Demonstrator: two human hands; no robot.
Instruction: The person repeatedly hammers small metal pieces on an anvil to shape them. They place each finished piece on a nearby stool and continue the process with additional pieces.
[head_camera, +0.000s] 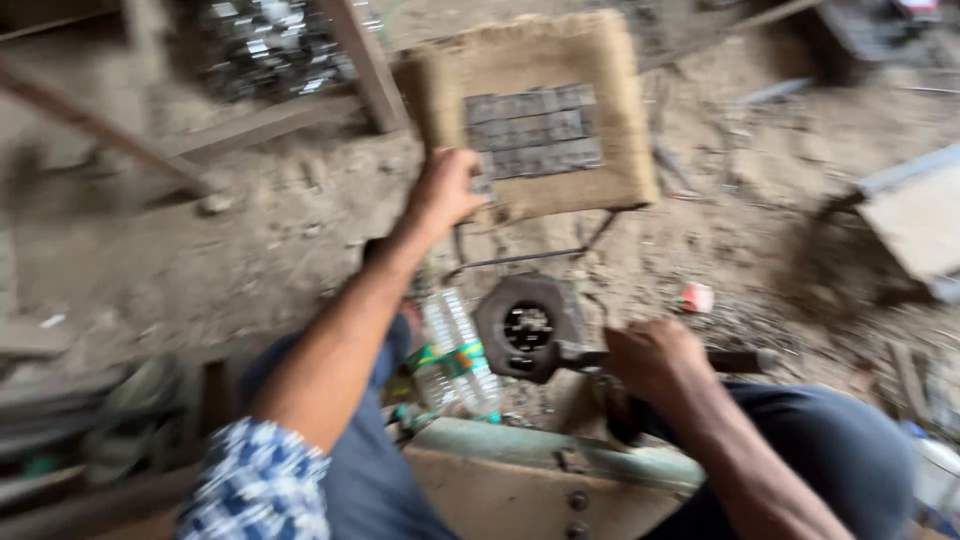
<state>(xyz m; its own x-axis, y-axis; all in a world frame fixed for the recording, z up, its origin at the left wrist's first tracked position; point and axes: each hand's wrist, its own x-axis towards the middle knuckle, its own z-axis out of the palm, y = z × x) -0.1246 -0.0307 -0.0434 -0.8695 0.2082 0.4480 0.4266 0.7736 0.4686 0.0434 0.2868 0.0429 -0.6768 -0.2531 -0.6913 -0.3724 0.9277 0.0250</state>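
Dusty, debris-strewn floor (250, 240) fills the blurred view. On it lies a burlap mat (535, 110) carrying rows of small grey metal pieces (535, 130). The left hand (445, 190) reaches to the mat's near edge, fingers curled beside the lowest pieces; whether they grip one I cannot tell. The right hand (655, 360) is clamped on the handle (735, 360) of a round metal die tool (528, 328) near the knees. Just beside the tool lies a clear plastic bottle (460, 355).
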